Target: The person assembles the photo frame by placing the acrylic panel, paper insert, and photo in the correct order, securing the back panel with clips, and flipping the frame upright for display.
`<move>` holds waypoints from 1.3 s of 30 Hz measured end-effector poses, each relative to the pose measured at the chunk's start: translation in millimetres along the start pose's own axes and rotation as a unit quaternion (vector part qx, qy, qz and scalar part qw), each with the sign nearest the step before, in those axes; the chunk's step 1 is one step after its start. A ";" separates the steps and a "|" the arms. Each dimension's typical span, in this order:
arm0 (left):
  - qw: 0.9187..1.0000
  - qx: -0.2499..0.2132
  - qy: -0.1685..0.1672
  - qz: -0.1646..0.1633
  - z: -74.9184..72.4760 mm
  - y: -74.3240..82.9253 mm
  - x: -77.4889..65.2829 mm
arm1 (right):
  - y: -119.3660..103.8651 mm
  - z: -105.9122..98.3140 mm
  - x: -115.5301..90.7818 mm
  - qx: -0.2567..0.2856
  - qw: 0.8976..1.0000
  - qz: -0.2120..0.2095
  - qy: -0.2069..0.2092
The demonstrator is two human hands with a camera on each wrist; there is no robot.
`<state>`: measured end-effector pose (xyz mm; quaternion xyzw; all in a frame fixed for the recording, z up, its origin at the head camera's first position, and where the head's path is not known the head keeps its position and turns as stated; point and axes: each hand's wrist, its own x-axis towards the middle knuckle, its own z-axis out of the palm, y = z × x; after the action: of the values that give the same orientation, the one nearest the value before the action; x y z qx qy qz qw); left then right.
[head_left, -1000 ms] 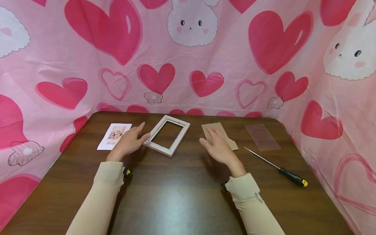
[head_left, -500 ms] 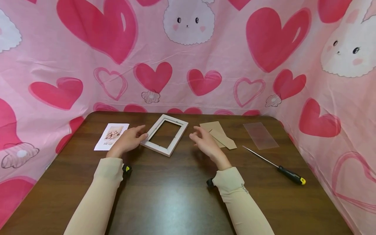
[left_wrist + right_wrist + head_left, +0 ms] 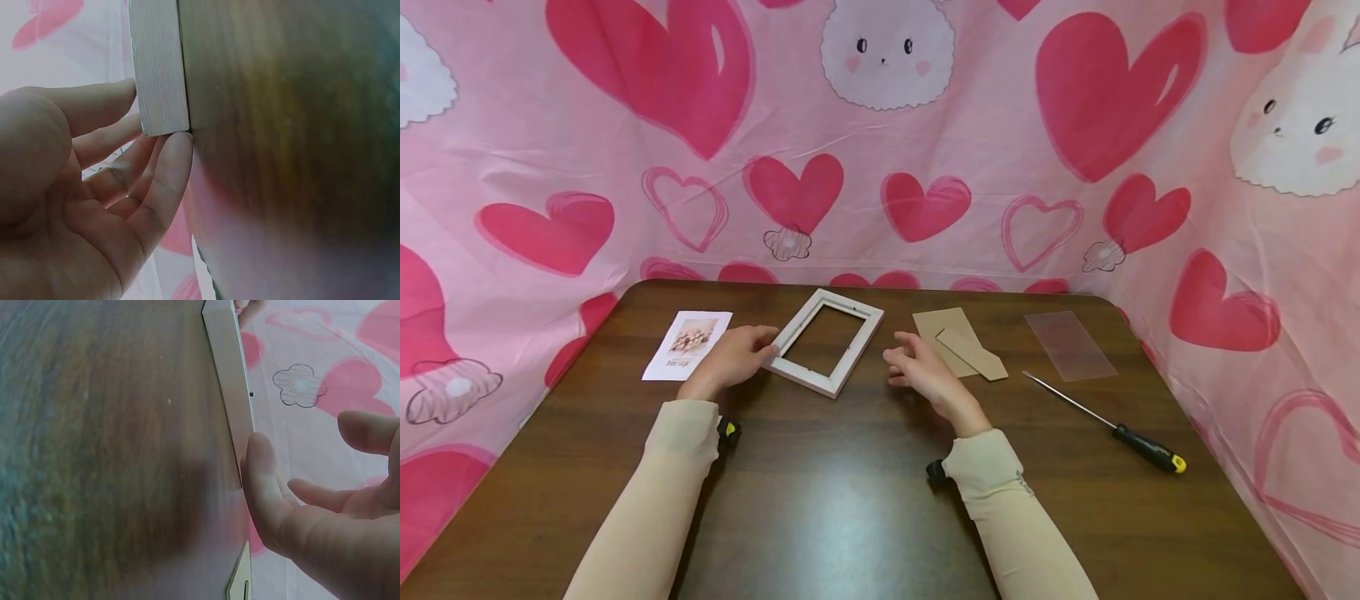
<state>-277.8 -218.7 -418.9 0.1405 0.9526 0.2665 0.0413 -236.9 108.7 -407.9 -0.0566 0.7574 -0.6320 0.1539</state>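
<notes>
A white picture frame (image 3: 855, 365) lies back side up on the table, with several small dark tabs along its inner edge. My left hand (image 3: 733, 358) holds its near left corner. In the left wrist view, the thumb lies against the top of the frame's side (image 3: 161, 69) and a fingertip touches its lower end. My right hand (image 3: 928, 373) hovers just right of the frame with loosely bent fingers, holding nothing. In the right wrist view a gap seems to part it from the frame's edge (image 3: 226, 369), but contact is hard to judge.
Left of the frame lies a printed picture card (image 3: 677, 354), partly behind my left hand. To the right are a brown backing board with a stand (image 3: 943, 321), a clear sheet (image 3: 1070, 346) and a screwdriver (image 3: 1142, 446). A pink heart-patterned cloth (image 3: 925, 125) hangs behind the table.
My right hand has moved left, from over the backing board to near the frame. My left fingers have lowered to the frame's corner. The frame stays in place.
</notes>
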 end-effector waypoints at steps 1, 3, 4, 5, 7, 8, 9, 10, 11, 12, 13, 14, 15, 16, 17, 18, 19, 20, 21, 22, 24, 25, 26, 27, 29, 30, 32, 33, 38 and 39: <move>1.000 0.001 0.003 0.004 0.4 0.4 0.1 | 0.1 0.0 0.1 0.003 1.000 0.000 -0.003; 1.000 0.005 0.007 0.011 1.6 0.6 0.8 | 0.7 0.1 0.5 0.005 1.000 0.000 -0.006; 1.000 0.005 0.009 0.015 2.0 1.0 0.6 | 1.0 0.3 0.9 0.006 1.000 0.001 -0.006; 1.000 0.004 0.009 0.016 2.4 1.5 0.5 | 1.4 0.7 1.1 0.006 1.000 0.001 -0.003; 1.000 0.003 0.008 0.016 2.9 2.7 0.0 | 5.4 0.6 3.3 0.004 1.000 -0.001 0.002; 1.000 0.004 0.007 0.015 3.0 3.0 -0.2 | 5.5 0.8 3.3 0.003 1.000 -0.001 0.002; 1.000 0.003 0.006 0.014 2.9 3.4 -0.5 | 5.7 0.9 3.5 0.003 1.000 -0.001 0.003; 1.000 0.001 0.005 0.013 2.9 4.2 -0.8 | 5.9 0.8 3.5 0.003 1.000 -0.001 0.003; 1.000 -0.001 0.003 0.010 2.7 5.0 -1.0 | 6.0 0.8 3.5 0.001 1.000 -0.001 0.004; 1.000 -0.003 0.001 0.009 2.7 5.5 -1.3 | 6.1 0.8 3.6 0.001 1.000 -0.001 0.004; 1.000 -0.004 -0.001 0.007 2.7 6.2 -1.7 | 6.1 0.9 3.8 0.002 1.000 -0.002 0.004; 1.000 -0.006 -0.004 0.006 2.6 7.1 -2.2 | 6.2 1.0 4.0 0.002 1.000 -0.001 0.003; 1.000 -0.009 -0.009 0.005 2.5 8.1 -2.7 | 6.5 1.2 4.2 0.001 1.000 -0.002 0.003; 1.000 -0.010 -0.013 0.004 2.5 9.4 -3.2 | 6.8 1.3 4.4 0.001 1.000 -0.002 0.002; 1.000 -0.011 -0.017 0.003 2.4 11.0 -3.9 | 7.0 1.6 4.6 0.001 1.000 -0.002 0.001; 1.000 -0.012 -0.020 0.002 2.6 12.6 -4.3 | 7.0 1.9 4.6 0.000 1.000 -0.002 0.000; 1.000 -0.012 -0.024 0.001 2.7 14.5 -4.7 | 7.2 2.0 4.4 -0.002 1.000 -0.002 -0.001; 1.000 -0.013 -0.026 0.001 3.1 16.3 -4.9 | 7.4 2.1 4.1 -0.005 1.000 -0.002 -0.002; 0.999 -0.015 -0.029 0.003 3.4 18.0 -5.0 | 7.4 2.2 3.9 -0.008 1.000 -0.002 -0.002; 0.999 -0.018 -0.032 0.001 3.8 20.1 -5.3 | 7.3 2.2 3.5 -0.011 1.000 -0.002 -0.002; 0.999 -0.025 -0.043 0.001 4.9 23.2 -5.4 | 7.2 2.1 2.4 -0.021 1.000 -0.004 -0.001; 0.998 -0.029 -0.049 -0.001 5.4 24.7 -5.5 | 7.6 2.0 2.3 -0.026 1.000 -0.006 -0.001; 0.998 -0.034 -0.055 -0.003 6.3 25.8 -5.3 | 7.7 1.9 2.1 -0.033 0.999 -0.008 0.000; 0.997 -0.039 -0.062 -0.006 6.7 27.1 -5.4 | 8.2 1.6 2.1 -0.040 0.999 -0.009 0.000; 0.996 -0.048 -0.076 -0.013 8.0 29.6 -5.3 | 9.2 1.3 2.0 -0.052 0.999 -0.012 0.000; 0.995 -0.053 -0.081 -0.017 8.4 31.0 -5.3 | 9.6 1.1 1.9 -0.057 0.998 -0.011 -0.001; 0.994 -0.060 -0.094 -0.016 9.3 33.9 -5.6 | 10.7 0.6 1.9 -0.070 0.998 -0.010 -0.001; 0.993 -0.061 -0.099 -0.016 9.5 35.8 -6.1 | 11.3 0.4 2.0 -0.073 0.997 -0.009 -0.001; 0.992 -0.058 -0.111 -0.004 12.4 46.0 -7.7 | 13.4 -0.4 2.5 -0.088 0.996 -0.012 -0.003; 0.992 -0.058 -0.112 -0.004 13.4 48.2 -8.0 | 13.4 -0.6 2.7 -0.090 0.996 -0.013 -0.003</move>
<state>-256.3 -174.9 -405.2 0.1632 0.9254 0.3038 0.1573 -238.2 111.1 -421.4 -0.0815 0.8098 -0.5633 0.1422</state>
